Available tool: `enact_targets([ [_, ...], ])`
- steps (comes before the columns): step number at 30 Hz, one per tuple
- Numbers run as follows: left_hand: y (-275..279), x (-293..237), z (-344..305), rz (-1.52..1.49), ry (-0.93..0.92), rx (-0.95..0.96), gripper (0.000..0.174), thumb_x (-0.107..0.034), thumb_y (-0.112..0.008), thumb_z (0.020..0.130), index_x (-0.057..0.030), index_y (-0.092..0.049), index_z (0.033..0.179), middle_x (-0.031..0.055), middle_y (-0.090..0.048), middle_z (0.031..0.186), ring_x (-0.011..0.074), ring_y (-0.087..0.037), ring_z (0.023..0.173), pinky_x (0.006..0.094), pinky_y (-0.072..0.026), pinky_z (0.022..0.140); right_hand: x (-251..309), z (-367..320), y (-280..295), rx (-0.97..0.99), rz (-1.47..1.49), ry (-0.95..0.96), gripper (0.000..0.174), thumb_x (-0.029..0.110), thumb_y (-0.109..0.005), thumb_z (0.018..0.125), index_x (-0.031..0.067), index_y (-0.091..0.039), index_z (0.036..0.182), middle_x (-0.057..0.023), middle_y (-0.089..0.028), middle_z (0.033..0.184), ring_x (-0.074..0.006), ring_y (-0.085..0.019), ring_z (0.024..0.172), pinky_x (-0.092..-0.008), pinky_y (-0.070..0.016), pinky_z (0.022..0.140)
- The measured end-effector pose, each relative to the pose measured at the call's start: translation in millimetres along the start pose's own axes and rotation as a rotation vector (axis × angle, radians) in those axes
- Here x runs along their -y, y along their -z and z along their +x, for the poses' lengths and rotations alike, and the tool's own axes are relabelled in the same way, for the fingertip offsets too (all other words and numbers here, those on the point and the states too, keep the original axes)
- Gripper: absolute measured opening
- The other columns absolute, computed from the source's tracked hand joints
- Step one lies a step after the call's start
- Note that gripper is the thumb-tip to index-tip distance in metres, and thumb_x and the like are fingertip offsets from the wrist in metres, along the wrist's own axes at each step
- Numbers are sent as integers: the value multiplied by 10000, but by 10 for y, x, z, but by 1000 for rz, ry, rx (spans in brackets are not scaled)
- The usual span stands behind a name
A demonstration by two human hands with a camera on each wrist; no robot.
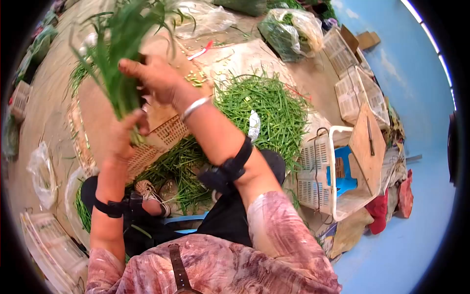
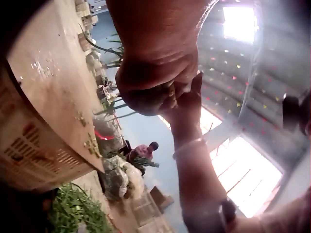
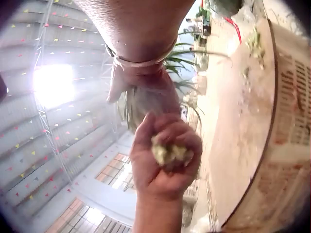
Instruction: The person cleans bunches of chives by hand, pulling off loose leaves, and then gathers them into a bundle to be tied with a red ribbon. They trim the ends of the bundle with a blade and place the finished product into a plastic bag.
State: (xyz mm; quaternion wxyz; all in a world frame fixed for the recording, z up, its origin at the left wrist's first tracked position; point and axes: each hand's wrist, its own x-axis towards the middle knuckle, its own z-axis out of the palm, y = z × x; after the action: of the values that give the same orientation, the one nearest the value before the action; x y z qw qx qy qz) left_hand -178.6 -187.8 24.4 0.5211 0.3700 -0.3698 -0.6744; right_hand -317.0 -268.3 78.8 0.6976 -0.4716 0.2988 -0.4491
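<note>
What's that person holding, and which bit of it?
A bunch of greens. The left grip is round the stems, near their pale ends; the right grip holds farther along, toward the leaves.

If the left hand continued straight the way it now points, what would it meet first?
Besides the bunch of long green leaves it grips, probably the bare right hand, farther up; depth is unclear.

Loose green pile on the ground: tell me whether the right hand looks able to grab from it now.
Probably not yet: the right hand grips the green bundle. Only a white scrap appears to lie on the loose green pile, so the way looks largely free once that hand lets go.
</note>
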Motion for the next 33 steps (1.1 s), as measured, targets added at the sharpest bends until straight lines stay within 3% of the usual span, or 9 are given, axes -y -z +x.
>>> enact_targets([
  [3, 13, 67, 434, -277, 57, 16, 198, -215, -549, 866, -42, -497, 949, 1, -496, 702, 88, -461, 518, 247, -412, 471, 340, -19, 876, 155, -428, 35, 582, 373, -670, 784, -83, -527, 1117, -126, -626, 932, -175, -628, 801, -275, -522, 633],
  [5, 243, 391, 631, -530, 402, -210, 182, -194, -490, 895, -30, -484, 974, -8, -465, 678, 84, -458, 524, 241, -404, 466, 337, -73, 1841, 78, -615, -62, 466, 290, -594, 863, -49, -509, 1171, -140, -624, 984, -158, -630, 729, -216, -518, 586],
  [9, 234, 738, 527, -452, 465, -303, 229, -184, -470, 904, -25, -471, 1069, -23, -416, 688, 81, -394, 516, 230, -371, 444, -250, -755, 4154, -816, -438, -160, 205, 163, -585, 842, -32, -596, 904, -111, -640, 784, -138, -603, 584, -203, -423, 438],
  [10, 227, 741, 522, -470, 461, -324, 246, -193, -476, 906, -21, -463, 1082, -24, -401, 687, 79, -380, 514, 229, -362, 444, -799, -1088, 5197, -905, -900, -103, 189, 134, -578, 788, -54, -596, 774, -133, -631, 706, -177, -602, 568, -273, -452, 457],
  [11, 234, 714, 489, -491, 454, -348, 264, -202, -481, 908, -17, -455, 1095, -26, -385, 686, 78, -365, 512, 228, -352, 443, -1088, -1396, 5731, -1126, -1231, -409, 238, 159, -577, 728, -75, -598, 691, -196, -628, 679, -275, -625, 614, -368, -496, 559],
  [12, 263, 710, 445, -463, 441, -314, 296, -209, -484, 910, -17, -429, 1129, -25, -378, 692, 74, -367, 524, 223, -341, 456, -1200, -1674, 5900, -1127, -1538, -562, 246, 186, -581, 686, -57, -616, 688, -243, -624, 720, -351, -630, 697, -412, -501, 676],
  [14, 257, 711, 399, -449, 430, -288, 349, -216, -489, 915, -19, -381, 1182, -21, -371, 701, 69, -368, 533, 218, -332, 472, -1198, -1858, 5947, -1161, -1469, -767, 227, 172, -583, 697, -6, -667, 810, -233, -634, 836, -371, -618, 833, -415, -481, 794],
  [18, 198, 709, 334, -411, 382, -394, 405, -209, -505, 912, -14, -346, 1229, -6, -382, 710, 75, -380, 515, 235, -350, 487, -1327, -1587, 6512, -998, -1606, -752, 291, 121, -549, 734, 37, -649, 995, -231, -618, 972, -348, -607, 917, -408, -469, 840],
  [33, 290, 592, 149, -214, 380, -613, 435, -275, -491, 904, -37, -348, 1239, -4, -379, 689, 88, -397, 502, 264, -362, 454, -1732, -872, 7845, -809, -1597, -877, 375, 248, -549, 770, 10, -583, 1057, -238, -607, 1011, -372, -581, 962, -434, -456, 852],
])
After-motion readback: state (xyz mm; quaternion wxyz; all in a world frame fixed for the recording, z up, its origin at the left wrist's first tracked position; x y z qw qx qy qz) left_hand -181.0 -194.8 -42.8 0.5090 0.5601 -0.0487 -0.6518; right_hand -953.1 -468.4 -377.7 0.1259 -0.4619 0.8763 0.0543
